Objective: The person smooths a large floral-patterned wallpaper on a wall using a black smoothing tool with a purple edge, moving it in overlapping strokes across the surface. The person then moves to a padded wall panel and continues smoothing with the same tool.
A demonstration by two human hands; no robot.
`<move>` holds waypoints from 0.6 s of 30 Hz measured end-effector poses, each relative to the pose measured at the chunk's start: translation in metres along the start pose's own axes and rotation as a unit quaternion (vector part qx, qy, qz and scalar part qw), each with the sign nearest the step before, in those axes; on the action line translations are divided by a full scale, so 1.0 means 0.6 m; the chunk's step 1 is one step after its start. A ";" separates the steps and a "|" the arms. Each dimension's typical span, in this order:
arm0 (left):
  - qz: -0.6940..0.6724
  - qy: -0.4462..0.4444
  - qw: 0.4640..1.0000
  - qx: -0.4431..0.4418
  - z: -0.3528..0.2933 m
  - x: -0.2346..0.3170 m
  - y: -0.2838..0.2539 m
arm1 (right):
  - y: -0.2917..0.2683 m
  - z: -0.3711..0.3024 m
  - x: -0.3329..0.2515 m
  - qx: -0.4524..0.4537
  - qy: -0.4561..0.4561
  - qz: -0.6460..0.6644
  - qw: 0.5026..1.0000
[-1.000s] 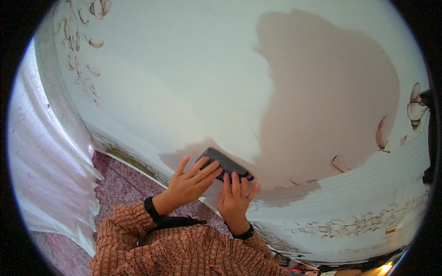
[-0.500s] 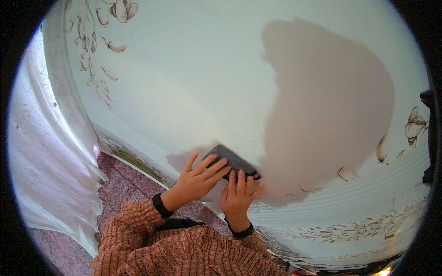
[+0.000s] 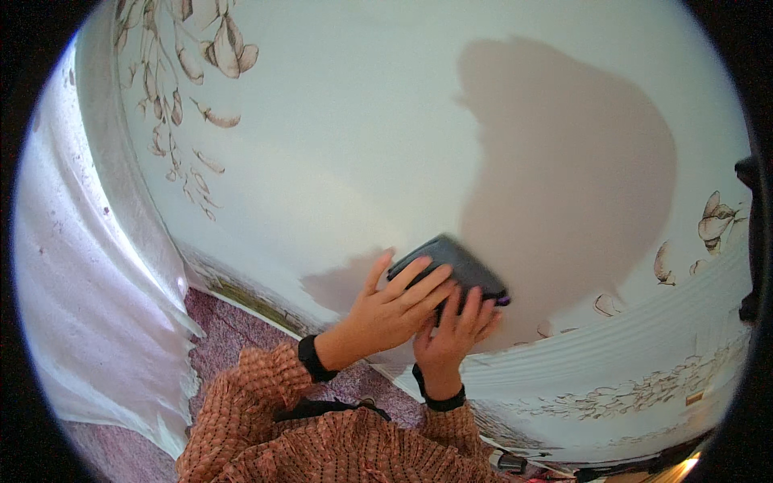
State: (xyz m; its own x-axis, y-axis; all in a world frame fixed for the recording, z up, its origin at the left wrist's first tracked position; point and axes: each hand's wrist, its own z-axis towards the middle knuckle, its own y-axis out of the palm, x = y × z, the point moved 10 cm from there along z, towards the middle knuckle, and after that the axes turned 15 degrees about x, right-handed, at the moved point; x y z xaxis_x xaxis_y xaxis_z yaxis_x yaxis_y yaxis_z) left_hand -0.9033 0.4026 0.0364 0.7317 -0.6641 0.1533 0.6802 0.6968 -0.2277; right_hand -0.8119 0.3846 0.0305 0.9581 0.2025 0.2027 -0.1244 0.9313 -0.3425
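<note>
A dark grey flat pad (image 3: 461, 264) with a purple bit at its lower right corner lies tilted against a large pale printed wall covering (image 3: 362, 121). My left hand (image 3: 394, 310) lies over the pad's left part, fingers long and spread across it, thumb sticking up off its edge. Beside it, my right hand (image 3: 455, 338) holds the pad's lower right end with the fingers bent over it. The two hands almost touch. Their palms and whatever lies under the fingers are hidden.
White draped cloth (image 3: 88, 306) hangs at the left over a purplish mottled carpet (image 3: 233, 326). Brown sketched flowers (image 3: 229, 52) decorate the covering at upper left and right. Black objects (image 3: 750, 241) stand at the right rim. Shadows fall across the pale surface.
Both hands and the pad have moved to the right across the pale surface. The view has shifted a little, so the printed flowers at left sit lower and farther right.
</note>
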 end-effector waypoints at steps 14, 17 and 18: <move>-0.068 0.028 0.997 0.019 0.143 0.016 -0.005 | -0.051 0.145 0.052 0.074 0.038 -0.025 0.996; -0.059 0.039 0.996 0.048 0.182 0.031 -0.006 | -0.063 0.174 0.076 0.072 0.059 -0.037 0.995; -0.058 0.061 0.994 0.075 0.180 0.041 -0.011 | -0.069 0.173 0.072 0.087 0.043 -0.019 0.995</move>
State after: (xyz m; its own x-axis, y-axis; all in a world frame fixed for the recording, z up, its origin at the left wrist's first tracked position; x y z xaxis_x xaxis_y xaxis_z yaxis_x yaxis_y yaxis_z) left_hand -0.8853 0.4110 0.1453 0.6440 -0.7634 0.0494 0.7647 0.6408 -0.0680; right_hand -0.7922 0.3862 0.1484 0.9806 0.1461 0.1303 -0.1231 0.9778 -0.1698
